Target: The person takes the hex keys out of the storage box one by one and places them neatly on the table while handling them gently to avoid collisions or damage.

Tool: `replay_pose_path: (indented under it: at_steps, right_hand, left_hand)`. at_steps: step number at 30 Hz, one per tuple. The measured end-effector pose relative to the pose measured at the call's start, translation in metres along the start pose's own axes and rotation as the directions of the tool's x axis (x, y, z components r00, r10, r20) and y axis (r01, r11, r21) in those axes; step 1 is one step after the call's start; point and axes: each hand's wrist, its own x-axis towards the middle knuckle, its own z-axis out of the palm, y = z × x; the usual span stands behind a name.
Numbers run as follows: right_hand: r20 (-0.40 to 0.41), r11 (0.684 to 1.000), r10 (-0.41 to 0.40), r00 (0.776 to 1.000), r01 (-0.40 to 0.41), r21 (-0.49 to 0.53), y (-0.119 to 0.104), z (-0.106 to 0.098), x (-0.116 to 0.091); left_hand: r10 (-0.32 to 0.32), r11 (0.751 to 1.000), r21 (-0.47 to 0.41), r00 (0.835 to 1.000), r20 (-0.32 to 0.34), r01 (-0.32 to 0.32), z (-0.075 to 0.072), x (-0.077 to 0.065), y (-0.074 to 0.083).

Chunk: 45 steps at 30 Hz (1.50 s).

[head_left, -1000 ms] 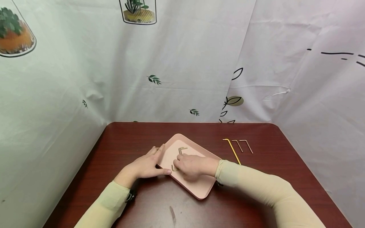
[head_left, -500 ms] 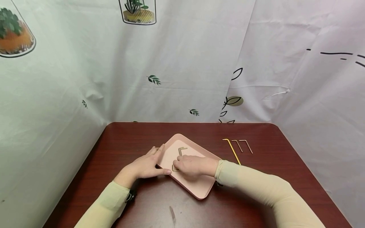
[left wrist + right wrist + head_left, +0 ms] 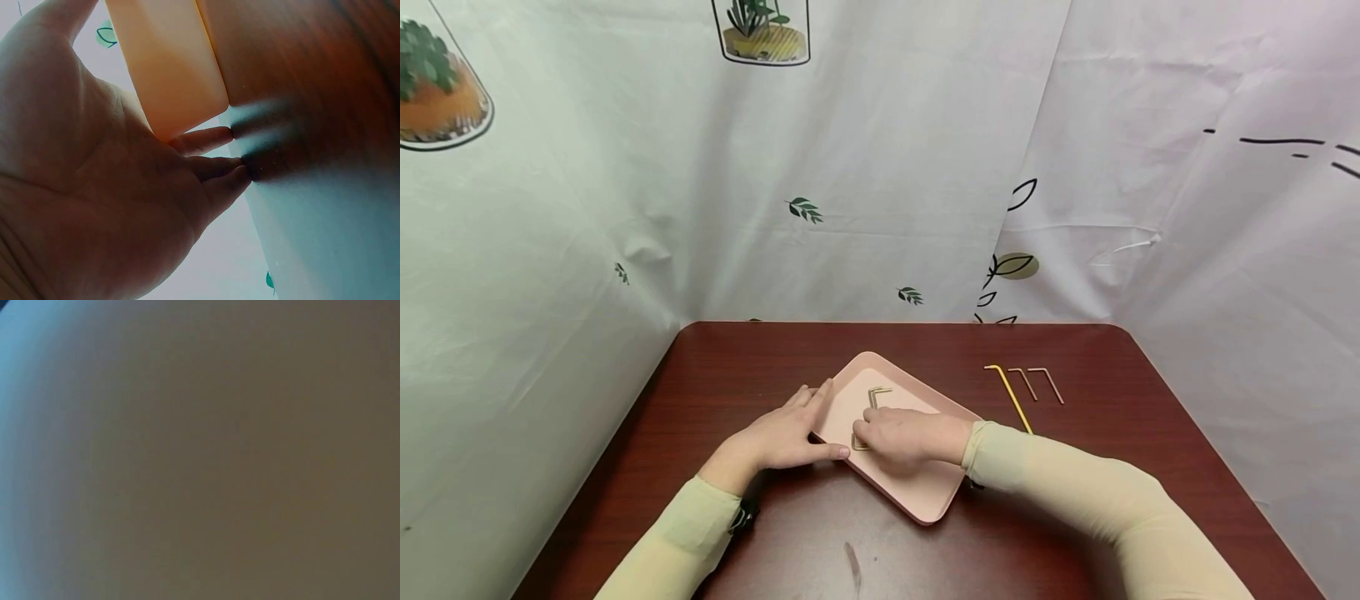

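Observation:
In the head view a pink tray (image 3: 917, 492) lies slantwise on the table. My left hand (image 3: 786, 433) rests at its left corner, fingers stretched and thumb on the near rim; the left wrist view shows the tray's side against the palm. Over the tray's middle my right hand (image 3: 901, 435) has curled fingers and grips an L-shaped hex key (image 3: 861, 449), whose bent end sticks out to the left. The fingertips are hidden under the hand. Just beyond lie nested brass-coloured hex keys (image 3: 882, 389), partly covered by that hand. The right wrist view is a brown blur.
Right of the tray, on the dark red table (image 3: 760, 354), lie a long yellow hex key (image 3: 1012, 395) and two smaller brass-coloured ones, a middle hex key (image 3: 1028, 384) and a right hex key (image 3: 1054, 386). A white printed curtain (image 3: 850, 150) surrounds the table.
The hex key at my right hand has turned slightly, its visible end now lying straighter. The right hand has shifted only a little; the left hand and tray stay put.

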Motion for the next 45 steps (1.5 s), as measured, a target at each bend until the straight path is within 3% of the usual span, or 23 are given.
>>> replay_pose_path:
  at_steps: [29,45]
  right_hand:
    - [-0.041,0.999,-0.027,0.999,0.026,-0.030,-0.001,0.006,0.001]
    - [-0.089,0.999,-0.015,0.996,0.018,0.036,0.008,-0.001,-0.009]
  left_hand:
    - [-0.017,1.000,0.005,1.000,0.011,0.017,0.001,0.000,0.000]
    - [-0.025,1.000,-0.001,1.000,0.015,0.025,-0.001,-0.002,0.000]
